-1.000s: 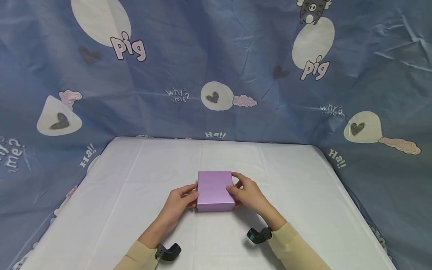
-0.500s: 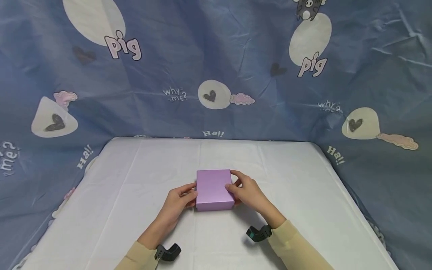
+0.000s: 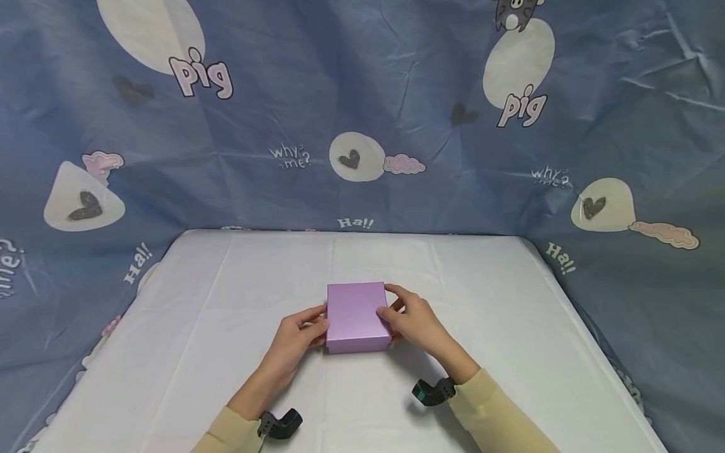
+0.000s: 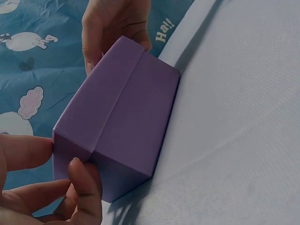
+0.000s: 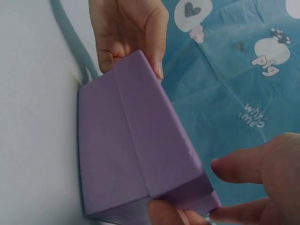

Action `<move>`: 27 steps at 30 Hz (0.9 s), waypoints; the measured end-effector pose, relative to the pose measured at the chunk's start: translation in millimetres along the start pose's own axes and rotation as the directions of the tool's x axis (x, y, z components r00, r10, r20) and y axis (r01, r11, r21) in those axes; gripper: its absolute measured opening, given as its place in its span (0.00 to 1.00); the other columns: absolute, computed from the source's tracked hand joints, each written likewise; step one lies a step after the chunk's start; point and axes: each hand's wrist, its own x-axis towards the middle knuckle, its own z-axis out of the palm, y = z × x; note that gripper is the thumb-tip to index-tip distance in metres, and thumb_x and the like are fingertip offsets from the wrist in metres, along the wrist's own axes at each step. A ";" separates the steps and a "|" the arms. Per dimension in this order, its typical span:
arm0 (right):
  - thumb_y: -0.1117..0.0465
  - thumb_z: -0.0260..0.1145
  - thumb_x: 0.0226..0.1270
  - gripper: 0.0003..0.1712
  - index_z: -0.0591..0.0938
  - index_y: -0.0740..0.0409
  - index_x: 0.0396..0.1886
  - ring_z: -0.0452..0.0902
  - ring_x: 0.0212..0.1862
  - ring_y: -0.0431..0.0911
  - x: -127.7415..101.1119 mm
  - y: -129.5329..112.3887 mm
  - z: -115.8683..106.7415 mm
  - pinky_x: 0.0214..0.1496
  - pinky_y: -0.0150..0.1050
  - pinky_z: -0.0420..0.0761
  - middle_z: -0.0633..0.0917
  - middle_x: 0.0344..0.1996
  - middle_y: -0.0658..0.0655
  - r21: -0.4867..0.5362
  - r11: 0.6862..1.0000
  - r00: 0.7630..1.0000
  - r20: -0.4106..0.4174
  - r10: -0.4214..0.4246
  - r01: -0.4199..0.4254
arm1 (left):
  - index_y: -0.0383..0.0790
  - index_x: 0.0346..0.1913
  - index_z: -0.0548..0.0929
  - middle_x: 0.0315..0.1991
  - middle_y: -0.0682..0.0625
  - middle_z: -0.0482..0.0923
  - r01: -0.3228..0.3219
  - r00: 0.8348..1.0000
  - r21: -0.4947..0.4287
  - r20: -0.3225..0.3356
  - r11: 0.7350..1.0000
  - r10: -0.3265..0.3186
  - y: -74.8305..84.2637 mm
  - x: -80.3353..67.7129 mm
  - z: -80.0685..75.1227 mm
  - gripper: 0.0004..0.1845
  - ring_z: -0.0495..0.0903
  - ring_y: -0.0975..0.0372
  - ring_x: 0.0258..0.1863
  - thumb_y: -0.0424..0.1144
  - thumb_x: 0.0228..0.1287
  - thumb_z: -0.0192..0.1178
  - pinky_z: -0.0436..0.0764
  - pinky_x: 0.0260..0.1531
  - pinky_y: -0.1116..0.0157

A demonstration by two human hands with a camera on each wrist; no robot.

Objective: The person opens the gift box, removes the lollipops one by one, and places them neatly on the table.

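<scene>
- The table (image 3: 226, 352) is covered with a white cloth that shows straight fold lines.
- Behind the table and at both of its sides hangs a blue curtain (image 3: 396, 75) with many creases; it closes the whole background.
- On the curtain are printed cream blobs with dark hearts, pink clouds, and a small grey pig at the top edge.
- The writing on the curtain can be read: "pig" in pink letters two times, "why? me?" in small white letters, and "Ha!!" just above the far edge of the table and near its corners.
- The purple box (image 3: 357, 317) stands near the middle of the table, on the cloth. It has a lid that reaches partly down its walls. No label or writing shows on it.
- The left hand (image 3: 296, 343) holds the left side of the purple box; the thumb and curled fingers pinch the edge of the lid.
- The right hand (image 3: 412, 321) holds the right side of the purple box in the same way, the thumb on top and the fingers at the wall.
- Both arms wear pale yellow sleeves, and a black mount sits at each wrist.
</scene>
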 end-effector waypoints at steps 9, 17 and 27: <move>0.56 0.68 0.69 0.37 0.67 0.55 0.76 0.83 0.25 0.47 -3.9 -7.0 0.7 0.27 0.48 0.87 0.81 0.39 0.61 -0.036 0.999 1.000 -0.006 -0.009 0.008 | 0.33 0.66 0.77 0.45 0.41 0.77 -0.011 1.000 0.021 -0.003 1.000 0.011 2.2 -0.3 1.0 0.24 0.80 0.56 0.39 0.29 0.68 0.63 0.86 0.39 0.64; 0.56 0.69 0.68 0.38 0.68 0.54 0.75 0.83 0.24 0.48 -5.8 -12.0 -0.3 0.27 0.51 0.87 0.81 0.39 0.60 -0.033 0.999 0.999 -0.025 -0.027 0.026 | 0.32 0.66 0.77 0.45 0.41 0.76 -0.032 0.999 0.040 -0.005 0.999 0.032 5.1 -2.4 1.2 0.24 0.79 0.56 0.38 0.29 0.68 0.63 0.85 0.38 0.64; 0.57 0.69 0.68 0.37 0.68 0.49 0.75 0.83 0.25 0.49 -10.0 -20.5 -3.4 0.27 0.52 0.87 0.81 0.37 0.57 -0.046 0.996 0.996 -0.056 -0.073 0.070 | 0.33 0.66 0.77 0.47 0.41 0.75 -0.067 0.998 0.023 -0.005 0.997 0.067 12.2 -4.5 -1.2 0.24 0.78 0.57 0.37 0.29 0.69 0.62 0.85 0.39 0.62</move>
